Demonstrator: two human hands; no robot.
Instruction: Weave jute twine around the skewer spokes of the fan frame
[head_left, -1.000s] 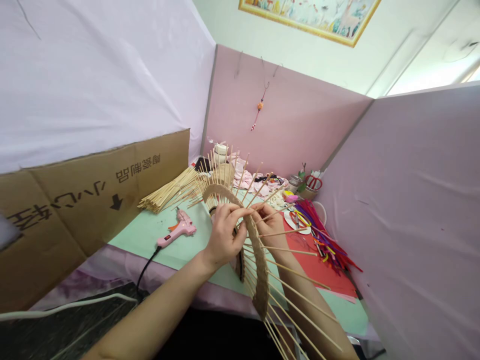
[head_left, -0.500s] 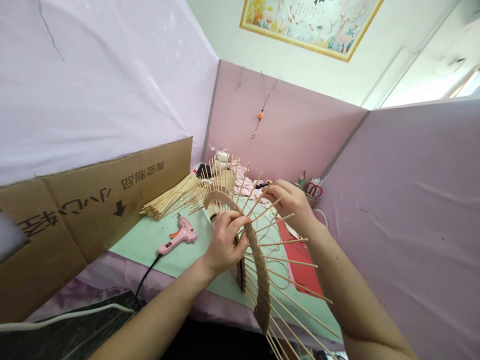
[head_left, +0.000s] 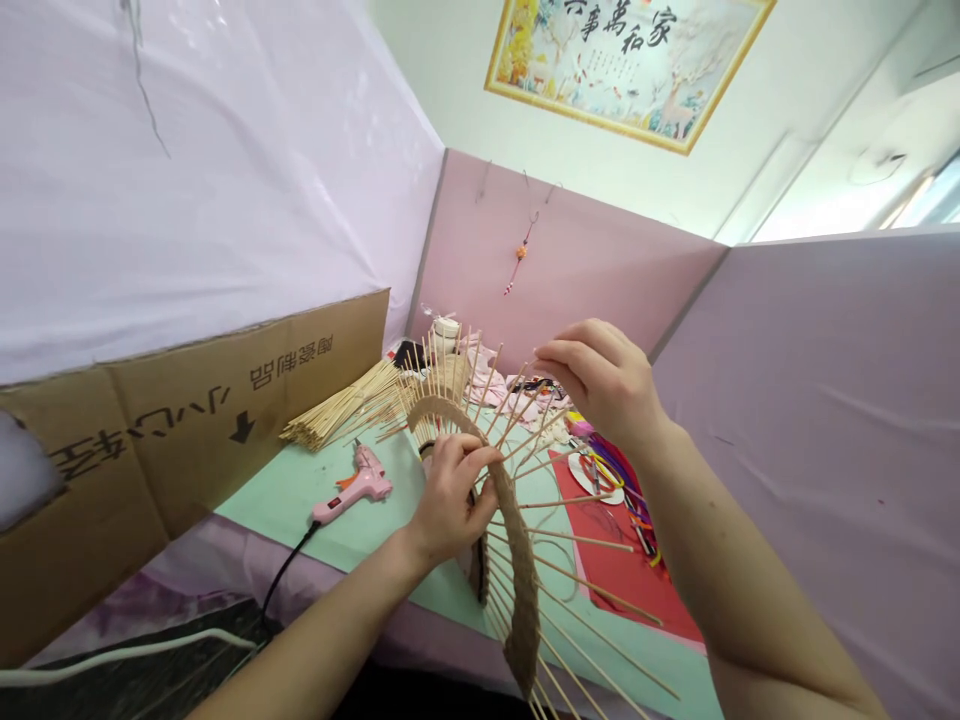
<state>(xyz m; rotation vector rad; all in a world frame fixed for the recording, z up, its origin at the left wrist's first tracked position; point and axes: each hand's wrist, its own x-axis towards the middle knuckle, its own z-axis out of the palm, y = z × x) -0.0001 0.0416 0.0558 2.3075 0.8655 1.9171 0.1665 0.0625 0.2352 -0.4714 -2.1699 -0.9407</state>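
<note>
One curved band of woven brown twine set with many thin bamboo sticks (head_left: 517, 560) is held upright over the near edge of the green tabletop (head_left: 300, 480). The left hand (head_left: 450, 495) is pinched on its top; the right hand (head_left: 604, 380), fingertips pressed together, is raised just above the stick tips. One pink glue gun (head_left: 356, 485) lies left.

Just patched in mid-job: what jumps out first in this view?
At centre, the woven arc with bamboo sticks fanning out dominates; the left hand grips its rim while the right hand is raised above the stick tips, fingers pinched. On the green mat to the left lie a pink glue gun and a bundle of loose sticks.
</note>
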